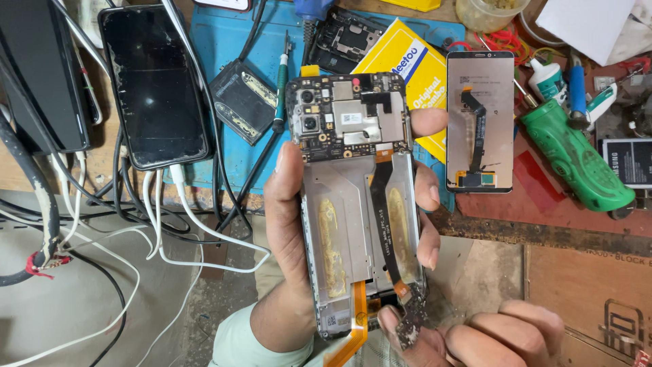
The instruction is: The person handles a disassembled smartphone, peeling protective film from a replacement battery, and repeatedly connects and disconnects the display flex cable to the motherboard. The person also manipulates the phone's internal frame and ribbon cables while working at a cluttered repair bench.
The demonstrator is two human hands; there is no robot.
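Note:
My left hand grips an opened smartphone upright, back side toward me, thumb along its left edge and fingers wrapped round the right edge. The phone shows a bare motherboard with two camera lenses at the top, a metal mid-frame with yellowish glue strips, a black flex cable and an orange flex cable at the bottom. My right hand comes in from the lower right, and its thumb and fingertip pinch a small dark board at the phone's bottom end.
A black phone on white cables lies at upper left beside a dark box. A blue mat holds a battery, a green-handled tool and a yellow packet. To the right lie a display panel, a green tool and a glue bottle.

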